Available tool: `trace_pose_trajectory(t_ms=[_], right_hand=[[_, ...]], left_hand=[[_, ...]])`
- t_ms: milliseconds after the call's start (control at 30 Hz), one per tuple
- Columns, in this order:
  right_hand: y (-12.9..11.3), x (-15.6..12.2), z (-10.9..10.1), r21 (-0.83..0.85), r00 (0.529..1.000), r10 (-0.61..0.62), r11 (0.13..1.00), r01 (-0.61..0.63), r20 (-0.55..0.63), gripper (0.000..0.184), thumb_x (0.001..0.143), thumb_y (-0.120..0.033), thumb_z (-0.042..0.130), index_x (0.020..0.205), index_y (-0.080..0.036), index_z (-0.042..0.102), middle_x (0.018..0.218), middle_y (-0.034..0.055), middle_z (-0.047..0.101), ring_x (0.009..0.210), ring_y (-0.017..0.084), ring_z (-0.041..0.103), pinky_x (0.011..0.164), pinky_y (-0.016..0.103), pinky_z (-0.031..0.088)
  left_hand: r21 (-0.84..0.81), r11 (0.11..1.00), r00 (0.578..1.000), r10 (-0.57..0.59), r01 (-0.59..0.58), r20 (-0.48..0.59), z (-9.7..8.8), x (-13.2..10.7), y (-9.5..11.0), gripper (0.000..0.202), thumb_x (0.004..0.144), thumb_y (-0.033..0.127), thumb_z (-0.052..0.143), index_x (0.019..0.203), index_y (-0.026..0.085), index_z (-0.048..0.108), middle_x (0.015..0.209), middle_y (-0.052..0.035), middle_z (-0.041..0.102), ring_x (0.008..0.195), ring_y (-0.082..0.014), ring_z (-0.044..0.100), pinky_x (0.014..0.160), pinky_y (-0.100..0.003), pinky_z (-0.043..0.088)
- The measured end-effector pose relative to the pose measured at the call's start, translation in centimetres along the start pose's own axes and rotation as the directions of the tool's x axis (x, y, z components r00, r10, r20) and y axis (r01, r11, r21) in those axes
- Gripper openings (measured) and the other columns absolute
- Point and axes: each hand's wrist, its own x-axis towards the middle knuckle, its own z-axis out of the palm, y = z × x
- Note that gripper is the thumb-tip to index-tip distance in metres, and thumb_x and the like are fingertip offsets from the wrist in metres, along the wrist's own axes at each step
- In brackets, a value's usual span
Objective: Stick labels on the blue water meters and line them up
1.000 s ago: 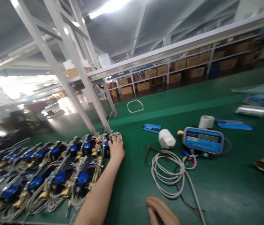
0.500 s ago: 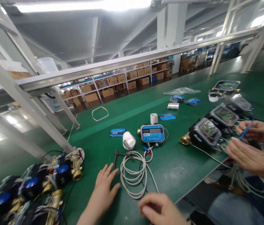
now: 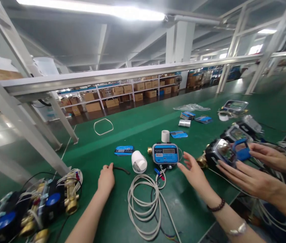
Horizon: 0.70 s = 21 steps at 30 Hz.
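My left hand (image 3: pixel 106 177) is closed over the green bench, left of a white plastic cap (image 3: pixel 139 162). From its fingers a thin dark rod-like tool (image 3: pixel 121 169) sticks out to the right; its other end is hidden in the hand. My right hand (image 3: pixel 193 172) is open, its fingers apart beside the right edge of a blue-faced meter (image 3: pixel 165 154) with a brass fitting. Below the meter lies a coil of grey cable (image 3: pixel 143 206). Behind it stands a white ring-shaped cap (image 3: pixel 165 136).
At right, a co-worker's hands (image 3: pixel 254 175) hold a blue faceplate (image 3: pixel 242 150) over an opened meter (image 3: pixel 221 152). Several brass-fitted meters (image 3: pixel 51 202) crowd the lower left. Blue faceplates (image 3: pixel 124 150) and a pale gasket ring (image 3: pixel 103 126) lie on the bench.
My left hand has moved up and left, closing on the dark tool and taking it away from the cable coil. My right hand has risen to the meter's right side and opened.
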Motion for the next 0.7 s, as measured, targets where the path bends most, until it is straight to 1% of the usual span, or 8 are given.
trace_pose_trajectory(t_ms=[100,200,267,400,467,567,633,700], right_hand=[[0.9,4.1,0.6,0.004,0.999,0.027,1.000,-0.027,0.026,0.081,0.064,-0.052,0.065,0.132,-0.015,0.042,0.133,0.0194,0.049,0.123,0.036,0.047,0.103,0.053,0.037],[0.5,6.5,1.1,0.064,0.984,0.018,0.997,-0.030,0.180,0.065,0.062,-0.048,0.072,0.118,-0.019,0.056,0.118,0.0126,0.063,0.112,0.033,0.056,0.098,0.048,0.044],[0.1,7.0,1.2,0.112,0.965,0.025,0.992,-0.056,0.260,0.058,0.061,-0.045,0.075,0.111,-0.020,0.060,0.108,0.0099,0.068,0.100,0.029,0.063,0.089,0.044,0.051],[-0.2,5.9,0.3,0.166,0.938,0.096,0.973,-0.159,0.334,0.058,0.058,-0.040,0.081,0.105,-0.016,0.058,0.089,0.0078,0.069,0.075,0.022,0.065,0.064,0.033,0.055],[-0.3,5.0,-0.3,0.180,0.917,0.140,0.959,-0.219,0.373,0.058,0.058,-0.038,0.082,0.104,-0.016,0.056,0.075,0.0023,0.066,0.059,0.017,0.061,0.051,0.027,0.050],[-0.8,3.6,-0.9,0.211,0.892,0.195,0.930,-0.300,0.408,0.055,0.057,-0.035,0.083,0.102,-0.019,0.054,0.075,-0.0006,0.064,0.062,0.014,0.062,0.053,0.023,0.050],[-1.5,2.8,-0.8,0.224,0.871,0.239,0.906,-0.359,0.429,0.055,0.059,-0.036,0.083,0.100,-0.019,0.052,0.084,0.0021,0.065,0.071,0.016,0.065,0.060,0.025,0.053],[-2.3,1.8,-0.5,0.223,0.849,0.285,0.883,-0.414,0.445,0.058,0.061,-0.039,0.082,0.103,-0.019,0.049,0.089,0.0047,0.066,0.072,0.018,0.066,0.060,0.028,0.054]], left_hand=[[-0.031,0.998,0.997,0.052,-0.054,-0.062,-0.7,-1.1,0.7,0.046,0.090,0.010,0.030,0.133,0.004,0.043,0.135,-0.0226,0.043,0.122,-0.0286,0.046,0.105,-0.041,0.032],[-0.138,0.961,0.970,0.244,-0.239,0.018,-0.9,-4.5,2.7,0.033,0.091,0.021,0.038,0.112,0.016,0.063,0.115,-0.0104,0.061,0.110,-0.0198,0.054,0.100,-0.030,0.038],[-0.292,0.888,0.904,0.407,-0.356,0.134,-0.5,-7.3,3.9,0.025,0.085,0.033,0.054,0.103,0.023,0.067,0.117,-0.0068,0.062,0.116,-0.0211,0.051,0.100,-0.031,0.040],[-0.470,0.768,0.744,0.601,-0.435,0.293,1.6,-11.8,4.9,0.065,0.057,0.050,0.078,0.115,0.025,0.062,0.145,-0.0107,0.040,0.137,-0.0367,0.024,0.111,-0.058,0.015],[-0.480,0.743,0.695,0.644,-0.467,0.321,2.5,-13.5,4.9,0.069,0.057,0.049,0.077,0.117,0.022,0.058,0.145,-0.0128,0.039,0.137,-0.0370,0.024,0.111,-0.062,0.007],[-0.492,0.744,0.690,0.641,-0.452,0.336,2.6,-15.6,4.7,0.045,0.071,0.033,0.067,0.113,0.018,0.057,0.136,-0.0119,0.051,0.134,-0.0300,0.033,0.113,-0.055,0.013],[-0.509,0.742,0.712,0.630,-0.436,0.310,2.4,-16.8,4.5,0.028,0.075,0.022,0.061,0.103,0.018,0.060,0.121,-0.0100,0.060,0.127,-0.0249,0.043,0.112,-0.045,0.024],[-0.528,0.718,0.704,0.652,-0.454,0.281,2.9,-17.8,4.3,0.015,0.075,0.020,0.062,0.090,0.019,0.061,0.109,-0.0080,0.065,0.119,-0.0225,0.050,0.108,-0.037,0.032]])
